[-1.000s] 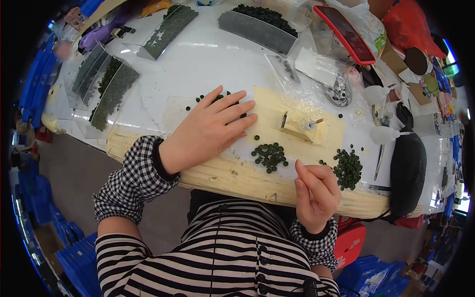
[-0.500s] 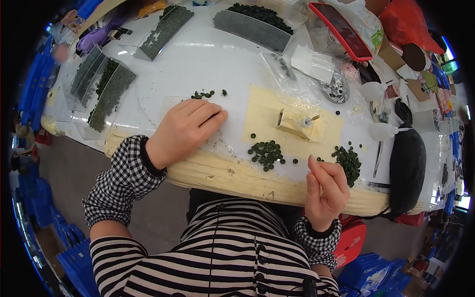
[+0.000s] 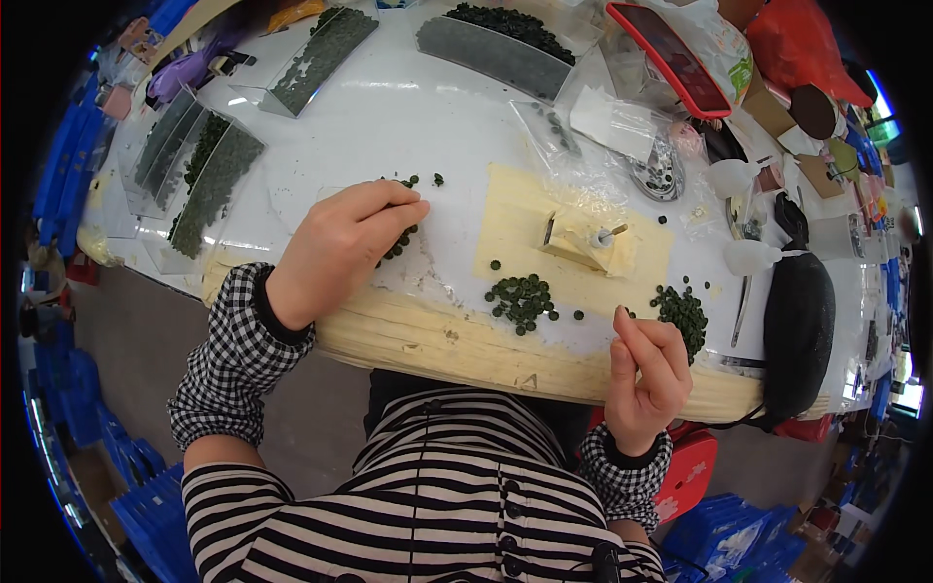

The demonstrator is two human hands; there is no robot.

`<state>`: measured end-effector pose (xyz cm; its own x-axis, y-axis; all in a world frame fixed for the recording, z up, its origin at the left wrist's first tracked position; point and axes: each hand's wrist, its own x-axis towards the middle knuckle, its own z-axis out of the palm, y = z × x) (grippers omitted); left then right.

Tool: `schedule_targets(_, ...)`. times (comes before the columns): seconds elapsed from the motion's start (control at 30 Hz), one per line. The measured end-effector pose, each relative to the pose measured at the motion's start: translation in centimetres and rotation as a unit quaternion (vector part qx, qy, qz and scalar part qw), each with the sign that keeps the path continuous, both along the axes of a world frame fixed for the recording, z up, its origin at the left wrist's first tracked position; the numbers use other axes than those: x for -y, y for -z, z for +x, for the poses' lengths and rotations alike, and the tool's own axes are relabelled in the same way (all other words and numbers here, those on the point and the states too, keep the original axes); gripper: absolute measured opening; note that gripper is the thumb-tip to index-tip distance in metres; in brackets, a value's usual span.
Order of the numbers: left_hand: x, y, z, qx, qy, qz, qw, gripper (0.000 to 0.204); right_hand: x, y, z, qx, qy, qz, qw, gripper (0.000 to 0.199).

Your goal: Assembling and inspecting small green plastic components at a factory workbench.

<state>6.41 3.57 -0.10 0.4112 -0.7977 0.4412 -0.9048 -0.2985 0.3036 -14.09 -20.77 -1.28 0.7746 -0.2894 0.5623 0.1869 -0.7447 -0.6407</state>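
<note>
My left hand (image 3: pixel 340 251) is over the left middle of the white table, thumb and fingers pressed together beside a small group of dark green round pieces (image 3: pixel 401 238). Whatever lies between those fingertips is hidden. At the table's front edge, palm up, my right hand (image 3: pixel 649 374) pinches thumb against index finger; I cannot make out anything in the pinch. Right behind it is a pile of the same green pieces (image 3: pixel 683 316). Another pile (image 3: pixel 522 301) lies between my hands. Behind that, a yellowish block with a metal pin (image 3: pixel 588 241) stands on a cream sheet (image 3: pixel 501 219).
Clear trays of green pieces stand at the left (image 3: pixel 219 180), back left (image 3: pixel 326 58) and back centre (image 3: pixel 496 58). A red-cased phone (image 3: pixel 671 60) leans at the back right, near plastic bags. Tweezers (image 3: pixel 742 311) and a black pouch (image 3: pixel 802 330) lie at the right.
My left hand has shifted slightly left and its fingers have drawn together, uncovering green pieces beside them. My right hand has moved a little to the right, still pinched.
</note>
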Motion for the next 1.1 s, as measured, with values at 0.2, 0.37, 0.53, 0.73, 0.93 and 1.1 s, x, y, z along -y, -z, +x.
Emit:
schedule_targets(0.2,-0.6,-0.9,-0.5,-0.45,-0.14,-0.301,0.829,0.019,0.1,0.2,-0.2,-0.003,0.007,0.004,1.0,0.032)
schedule_targets(0.37,-1.5,-0.8,-0.7,-0.716,-0.008,-0.565,0.409,0.029,0.1,0.3,0.1,-0.007,0.006,0.011,1.0,0.032)
schedule_targets(0.53,0.4,-0.8,-2.0,-0.771,0.077,-0.597,0.208,0.02,0.0,0.3,0.3,-0.008,0.009,0.007,1.0,0.033)
schedule_targets(0.73,2.3,-0.9,-3.8,-0.788,0.045,-0.498,0.359,0.019,-0.1,-0.4,1.0,-0.013,0.009,-0.053,0.998,0.028)
schedule_targets(0.93,4.6,-0.4,-7.0,-0.34,-0.107,-0.101,0.929,0.018,-1.0,-0.3,2.0,-0.014,-0.023,-0.045,0.999,0.027)
schedule_targets(1.1,5.7,0.3,-7.6,-0.268,-0.084,-0.083,0.956,0.03,-0.8,0.3,1.9,-0.004,-0.005,-0.028,1.0,0.024)
